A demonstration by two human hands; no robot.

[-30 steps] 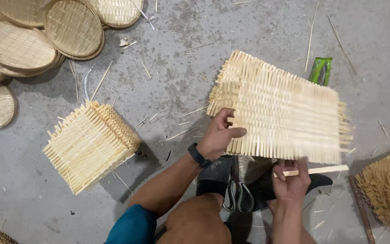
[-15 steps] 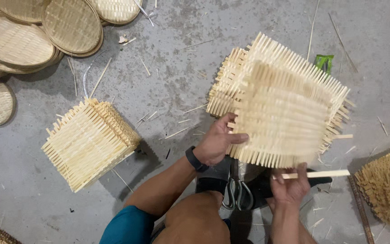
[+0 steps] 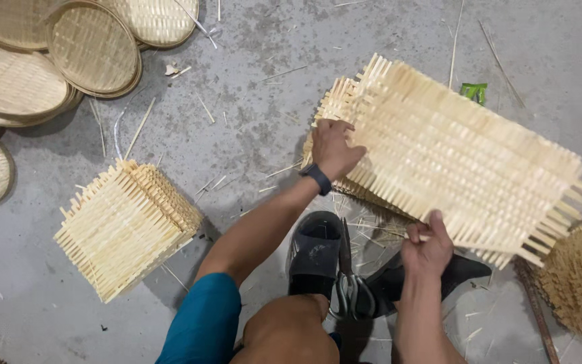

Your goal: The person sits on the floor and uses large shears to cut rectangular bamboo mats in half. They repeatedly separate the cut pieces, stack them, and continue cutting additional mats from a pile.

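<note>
Both hands on the woven bamboo mat (image 3: 466,168), lifted at a tilt over the concrete floor (image 3: 250,67).

From my seat, I see the left hand (image 3: 335,149) pressed flat on the mat's near-left edge and the right hand (image 3: 427,244) pinching its lower fringe of strips (thumb on top). Good handling, I judge, means gripping the woven body, not loose ends, and keeping clear of the stacked mats (image 3: 126,226) and scissors (image 3: 349,286).
</note>
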